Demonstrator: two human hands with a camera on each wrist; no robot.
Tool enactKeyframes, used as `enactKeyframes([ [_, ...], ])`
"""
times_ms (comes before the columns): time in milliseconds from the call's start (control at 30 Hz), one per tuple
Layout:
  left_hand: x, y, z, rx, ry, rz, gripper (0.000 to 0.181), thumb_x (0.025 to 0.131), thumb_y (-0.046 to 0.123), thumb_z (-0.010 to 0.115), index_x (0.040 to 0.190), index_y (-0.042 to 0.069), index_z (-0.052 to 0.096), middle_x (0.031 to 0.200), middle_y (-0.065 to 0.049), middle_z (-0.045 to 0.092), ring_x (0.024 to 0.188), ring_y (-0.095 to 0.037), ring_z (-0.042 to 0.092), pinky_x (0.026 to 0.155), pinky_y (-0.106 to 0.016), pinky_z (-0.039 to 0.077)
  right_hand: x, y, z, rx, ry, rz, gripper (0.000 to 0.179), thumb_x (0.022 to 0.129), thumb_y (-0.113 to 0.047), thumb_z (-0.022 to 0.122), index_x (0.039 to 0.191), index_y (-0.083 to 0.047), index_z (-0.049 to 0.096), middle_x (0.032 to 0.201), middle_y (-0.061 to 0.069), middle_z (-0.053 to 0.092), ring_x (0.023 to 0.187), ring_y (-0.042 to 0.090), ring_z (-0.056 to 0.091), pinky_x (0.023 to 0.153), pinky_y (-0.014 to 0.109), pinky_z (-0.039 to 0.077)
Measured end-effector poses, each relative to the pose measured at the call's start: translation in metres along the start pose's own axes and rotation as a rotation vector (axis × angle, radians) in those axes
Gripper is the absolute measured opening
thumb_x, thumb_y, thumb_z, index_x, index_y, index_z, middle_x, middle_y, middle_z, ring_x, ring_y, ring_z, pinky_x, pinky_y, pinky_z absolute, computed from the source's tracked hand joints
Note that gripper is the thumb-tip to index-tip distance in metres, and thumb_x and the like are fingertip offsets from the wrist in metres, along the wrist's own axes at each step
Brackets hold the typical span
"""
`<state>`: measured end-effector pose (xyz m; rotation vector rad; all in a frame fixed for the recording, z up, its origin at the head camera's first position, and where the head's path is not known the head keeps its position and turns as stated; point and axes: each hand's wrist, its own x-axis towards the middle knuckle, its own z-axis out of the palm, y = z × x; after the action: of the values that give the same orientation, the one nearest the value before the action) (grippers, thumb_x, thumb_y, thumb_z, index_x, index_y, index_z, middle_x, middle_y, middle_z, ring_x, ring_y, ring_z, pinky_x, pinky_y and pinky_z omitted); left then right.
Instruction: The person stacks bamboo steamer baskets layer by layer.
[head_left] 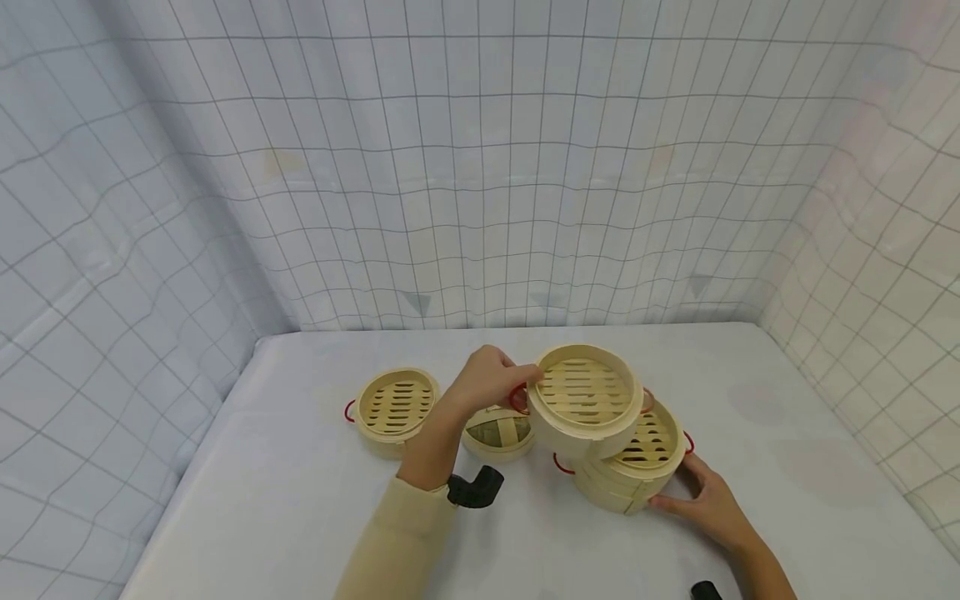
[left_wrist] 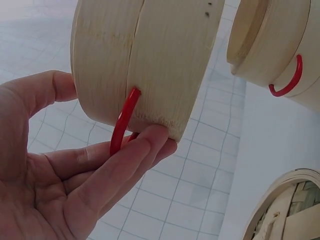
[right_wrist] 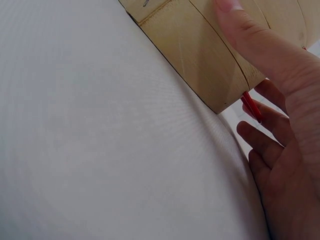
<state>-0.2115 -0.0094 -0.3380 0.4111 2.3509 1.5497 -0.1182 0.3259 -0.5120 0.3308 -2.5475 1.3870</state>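
Note:
My left hand grips a round bamboo steamer basket by its left side, thumb at the upper rim and fingers underneath. In the left wrist view, a red loop handle hangs beside those fingers. The raised basket overlaps a second bamboo steamer, which sits on the table with its slatted top partly hidden. My right hand holds this lower steamer at its right side. The right wrist view has the thumb on its wall and the other fingers around the far side, near a red handle.
Another slatted steamer basket with a red handle stands at the left on the white table. Between it and the raised basket lies a woven steamer lid, partly behind my left hand. Grid-patterned white curtains enclose the back and sides.

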Motion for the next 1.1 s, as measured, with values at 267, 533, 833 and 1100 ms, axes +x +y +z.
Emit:
enactKeyframes([
  [267, 0.008, 0.012, 0.009, 0.024, 0.008, -0.011, 0.031, 0.079, 0.027, 0.064, 0.062, 0.002, 0.068, 0.057, -0.011, 0.063, 0.052, -0.019, 0.064, 0.054, -0.027, 0.053, -0.001, 0.001, 0.002, -0.012, 0.005, -0.003, 0.076, 0.064, -0.015, 0.084, 0.130, -0.005, 0.049, 0.132, -0.006, 0.045, 0.121, -0.010, 0.029, 0.093, 0.005, 0.020],
  [533, 0.011, 0.020, 0.015, 0.077, 0.014, 0.000, 0.033, 0.079, 0.029, 0.063, 0.059, 0.002, 0.067, 0.056, -0.008, 0.064, 0.051, -0.017, 0.062, 0.051, -0.026, 0.050, -0.001, -0.002, 0.002, -0.014, 0.012, -0.002, 0.074, 0.064, -0.015, 0.084, 0.129, -0.004, 0.050, 0.132, -0.002, 0.045, 0.120, -0.011, 0.029, 0.092, 0.004, 0.020],
  [833, 0.016, 0.022, 0.028, 0.093, 0.000, 0.019, 0.035, 0.079, 0.031, 0.064, 0.059, 0.002, 0.067, 0.054, -0.005, 0.062, 0.051, -0.016, 0.062, 0.049, -0.024, 0.048, 0.000, -0.001, -0.001, -0.005, -0.014, -0.002, 0.075, 0.065, -0.014, 0.084, 0.130, -0.005, 0.049, 0.132, 0.001, 0.047, 0.121, -0.010, 0.030, 0.093, 0.005, 0.021],
  [1100, 0.022, 0.021, 0.042, 0.103, -0.014, 0.009, 0.038, 0.080, 0.031, 0.064, 0.056, 0.002, 0.065, 0.051, -0.006, 0.061, 0.052, -0.019, 0.062, 0.047, -0.025, 0.046, 0.000, -0.001, 0.000, 0.002, -0.009, -0.008, 0.073, 0.064, -0.013, 0.084, 0.129, -0.006, 0.050, 0.131, 0.004, 0.049, 0.120, -0.008, 0.032, 0.093, 0.005, 0.021],
])
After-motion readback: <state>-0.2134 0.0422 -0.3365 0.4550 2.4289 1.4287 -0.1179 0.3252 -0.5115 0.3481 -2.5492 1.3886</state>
